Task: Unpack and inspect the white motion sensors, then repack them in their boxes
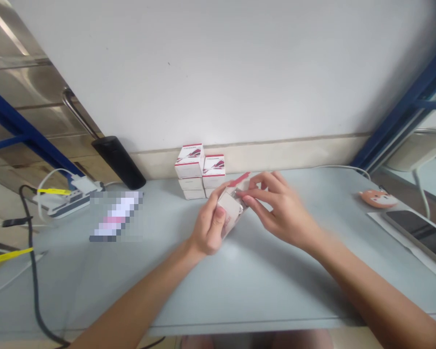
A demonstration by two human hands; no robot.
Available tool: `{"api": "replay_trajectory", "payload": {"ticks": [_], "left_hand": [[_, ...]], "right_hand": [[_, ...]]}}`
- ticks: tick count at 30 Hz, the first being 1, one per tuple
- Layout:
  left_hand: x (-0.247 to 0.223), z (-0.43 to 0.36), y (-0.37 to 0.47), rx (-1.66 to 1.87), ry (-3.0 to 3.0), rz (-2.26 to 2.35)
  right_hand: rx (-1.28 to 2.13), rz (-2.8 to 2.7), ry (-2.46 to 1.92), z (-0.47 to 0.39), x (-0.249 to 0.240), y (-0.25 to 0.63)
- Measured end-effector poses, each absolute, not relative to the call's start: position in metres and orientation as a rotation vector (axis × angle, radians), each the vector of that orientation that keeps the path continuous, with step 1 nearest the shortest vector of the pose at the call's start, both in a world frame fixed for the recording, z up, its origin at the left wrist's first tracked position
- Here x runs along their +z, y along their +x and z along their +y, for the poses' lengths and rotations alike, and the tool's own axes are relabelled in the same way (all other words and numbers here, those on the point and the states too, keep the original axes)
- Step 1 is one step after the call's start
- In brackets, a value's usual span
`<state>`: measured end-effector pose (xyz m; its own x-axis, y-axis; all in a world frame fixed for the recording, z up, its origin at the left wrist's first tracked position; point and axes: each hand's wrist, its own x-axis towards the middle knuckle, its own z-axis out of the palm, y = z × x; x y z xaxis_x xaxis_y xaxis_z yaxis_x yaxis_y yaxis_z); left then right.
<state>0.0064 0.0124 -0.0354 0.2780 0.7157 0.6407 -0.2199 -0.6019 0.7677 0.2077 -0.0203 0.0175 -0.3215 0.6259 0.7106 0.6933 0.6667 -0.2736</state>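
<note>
Above the middle of the table, my left hand (210, 223) is wrapped round a small white cardboard box (229, 209), its thumb pressed on the near face. The box is tilted and its red-edged flap (240, 179) stands up at the top. My right hand (276, 206) is at the open end, thumb and fingertips closed together in a pinch. What those fingertips hold is too small to make out. Just behind my left hand stand several similar white boxes (191, 169) with red edges, stacked against the wall.
A phone-like blurred patch (118, 215) and a white power strip (70, 198) with cables lie left. Behind them stands a black cylinder (118, 162). On the right are an orange animal-faced item (378, 198) and a dark tablet-like slab (421, 235). Blue metal posts flank the table (276, 295).
</note>
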Motion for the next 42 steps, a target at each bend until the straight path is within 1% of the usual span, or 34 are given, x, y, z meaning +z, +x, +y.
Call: {"api": "replay_trajectory", "payload": {"ticks": [8,11,14,16,19,23,26,32,34,37,42], "left_hand": [[-0.032,0.012,0.009,1.524,1.458,0.505],[-0.034,0.012,0.009,1.479,1.428,0.495],[-0.035,0.014,0.008,1.398,1.416,0.485],[-0.034,0.016,0.006,1.356,1.410,0.482],[-0.028,0.016,0.003,1.322,1.478,0.489],[-0.018,0.011,0.003,1.342,1.645,0.580],[-0.016,0.007,0.004,1.321,1.678,0.575],[-0.020,0.008,-0.005,1.104,1.656,0.426],[-0.021,0.010,-0.007,1.082,1.702,0.354],[-0.025,0.013,-0.008,1.167,1.797,0.410],[-0.031,0.018,-0.006,1.257,1.835,0.503]], "right_hand": [[-0.043,-1.970,-1.074,-0.018,0.002,0.201],[0.139,-1.877,-1.070,-0.017,-0.003,0.198],[0.403,-1.729,-0.940,-0.016,-0.004,0.195],[0.501,-1.740,-0.855,-0.017,-0.004,0.193],[0.480,-1.804,-0.854,-0.022,-0.003,0.190],[0.441,-1.694,-0.820,-0.027,-0.007,0.187],[0.525,-1.650,-0.711,-0.027,-0.010,0.185],[0.727,-1.574,-0.743,-0.022,-0.008,0.190],[0.775,-1.539,-0.732,-0.020,-0.007,0.194],[0.665,-1.629,-0.730,-0.017,-0.008,0.199],[0.122,-1.941,-0.659,-0.009,-0.011,0.207]]}}
